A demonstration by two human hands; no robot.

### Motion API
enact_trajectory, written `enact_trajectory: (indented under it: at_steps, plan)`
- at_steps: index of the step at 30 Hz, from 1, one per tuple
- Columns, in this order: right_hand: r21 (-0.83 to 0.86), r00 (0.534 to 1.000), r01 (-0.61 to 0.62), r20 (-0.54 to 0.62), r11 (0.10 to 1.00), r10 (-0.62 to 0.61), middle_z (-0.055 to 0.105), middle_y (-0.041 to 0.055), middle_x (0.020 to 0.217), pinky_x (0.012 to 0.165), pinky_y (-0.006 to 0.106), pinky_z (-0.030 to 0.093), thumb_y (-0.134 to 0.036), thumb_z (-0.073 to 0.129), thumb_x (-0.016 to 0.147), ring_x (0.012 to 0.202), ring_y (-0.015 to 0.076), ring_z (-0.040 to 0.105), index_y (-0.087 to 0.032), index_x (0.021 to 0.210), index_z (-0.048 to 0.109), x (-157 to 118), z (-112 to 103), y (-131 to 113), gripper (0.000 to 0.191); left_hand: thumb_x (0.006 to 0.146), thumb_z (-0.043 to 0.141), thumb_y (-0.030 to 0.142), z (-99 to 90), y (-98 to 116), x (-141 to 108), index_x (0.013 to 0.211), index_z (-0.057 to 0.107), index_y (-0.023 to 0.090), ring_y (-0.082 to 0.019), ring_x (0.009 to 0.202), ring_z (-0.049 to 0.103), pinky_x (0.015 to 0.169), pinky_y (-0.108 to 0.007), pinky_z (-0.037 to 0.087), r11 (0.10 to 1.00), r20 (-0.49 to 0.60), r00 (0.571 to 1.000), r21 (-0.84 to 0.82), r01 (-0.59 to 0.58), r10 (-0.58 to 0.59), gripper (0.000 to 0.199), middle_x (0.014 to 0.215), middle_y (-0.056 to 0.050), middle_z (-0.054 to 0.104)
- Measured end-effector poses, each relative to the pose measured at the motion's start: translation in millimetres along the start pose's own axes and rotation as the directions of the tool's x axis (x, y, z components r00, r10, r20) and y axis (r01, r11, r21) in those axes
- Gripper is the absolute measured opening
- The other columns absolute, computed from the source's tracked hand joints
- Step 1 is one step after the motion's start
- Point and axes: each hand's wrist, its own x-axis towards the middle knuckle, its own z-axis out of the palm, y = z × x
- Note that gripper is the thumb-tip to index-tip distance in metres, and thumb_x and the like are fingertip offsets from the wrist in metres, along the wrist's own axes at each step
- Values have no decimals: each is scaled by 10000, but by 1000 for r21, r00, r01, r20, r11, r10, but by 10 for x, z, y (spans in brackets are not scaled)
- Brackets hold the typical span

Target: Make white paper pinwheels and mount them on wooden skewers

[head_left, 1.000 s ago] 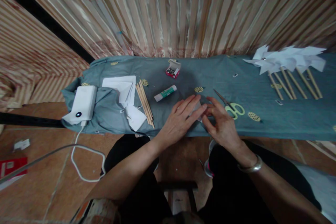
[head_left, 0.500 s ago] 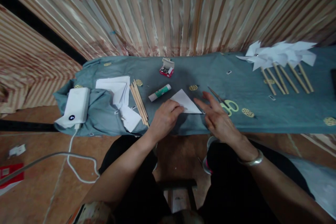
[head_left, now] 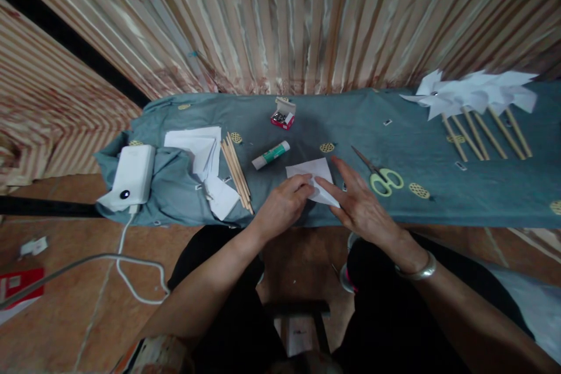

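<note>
Paper (head_left: 315, 167), 1, on cloth (head_left: 464, 198). Left hand (head_left: 284, 201), paper's 8 o'clock: fingers closed, gripping edge. Right hand (head_left: 362, 204), 4 o'clock: fingers spread, touching paper. Scissors (head_left: 380, 179), 3 o'clock; glue stick (head_left: 271, 155), 10 o'clock.

paper (head_left: 319, 168): white | glue stick (head_left: 270, 155): white-green | scissor handles (head_left: 379, 175): lime | cloth (head_left: 359, 120): grey-blue, yellow pineapple print

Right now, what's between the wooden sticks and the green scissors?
In the head view: the glue stick, a white paper with the left hand and right hand on it, and a yellow print on the cloth.
</note>
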Motion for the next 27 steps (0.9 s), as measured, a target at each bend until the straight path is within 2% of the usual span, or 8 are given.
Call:
enact_trajectory:
  at_steps: [4,7,12,15,19,23,25,27]
  plan:
    - [-35,999,30,-35,999,-31,121,43,1670,1142,579,359,-149,469,934,1510,323,210,-312,1419,469,-28,-14,55,512,947,441,80,-19,24,6,1058,577,152,-190,1133,651,920,-323,582,1000,1,1000,-28,4,-4,190,1192,-120,628]
    - [-64,994,28,-108,998,-35,335,64,1600,1117,538,406,-147,434,953,1466,280,327,-276,1264,593,-44,-50,54,373,957,441,95,-3,24,34,1041,579,154,-193,1183,624,941,-332,569,998,-7,1000,-55,-19,18,172,1198,-123,623]
    - [-181,987,6,-157,983,-35,592,134,1398,1038,517,475,-166,501,947,1336,292,510,-200,1102,664,-114,-103,32,228,963,454,117,53,-23,71,986,620,153,-219,1179,607,973,-405,530,997,-44,996,8,-74,74,172,992,-89,660]
    - [-172,995,58,-75,983,-71,661,127,1309,992,501,517,-130,505,938,1265,284,580,-190,1054,677,-187,-77,10,216,925,503,117,56,-42,17,963,643,148,-233,1101,621,951,-410,519,995,46,996,63,-80,77,149,1011,-98,667]
    - [-89,997,65,-25,994,-68,692,119,1259,956,502,546,-125,499,934,1211,277,621,-192,1055,685,-260,-28,3,232,887,590,180,33,-69,-104,1099,659,146,-258,1115,599,947,-431,497,994,176,981,59,-89,77,225,1208,-135,653]
    - [99,997,-59,-34,993,63,724,78,1200,973,494,535,-202,513,952,1147,249,657,-237,1070,708,-237,-22,37,231,960,519,226,22,-95,-156,1108,679,169,-231,1131,584,917,-400,482,998,201,979,36,-50,41,225,1170,-117,689]
    - [211,988,-144,-26,967,153,757,57,1101,970,473,531,-258,530,955,1072,236,683,-252,1038,725,-186,-17,55,212,979,493,255,17,-93,-148,1094,689,175,-219,1062,595,865,-379,484,1000,184,983,24,6,-10,241,1116,-105,701]
    - [296,966,-243,-11,924,257,768,49,968,893,417,556,-310,555,945,946,221,704,-243,981,739,-121,2,69,198,991,470,282,12,-81,-131,1065,698,173,-208,979,603,821,-361,485,998,161,985,6,57,-57,264,1050,-95,700]
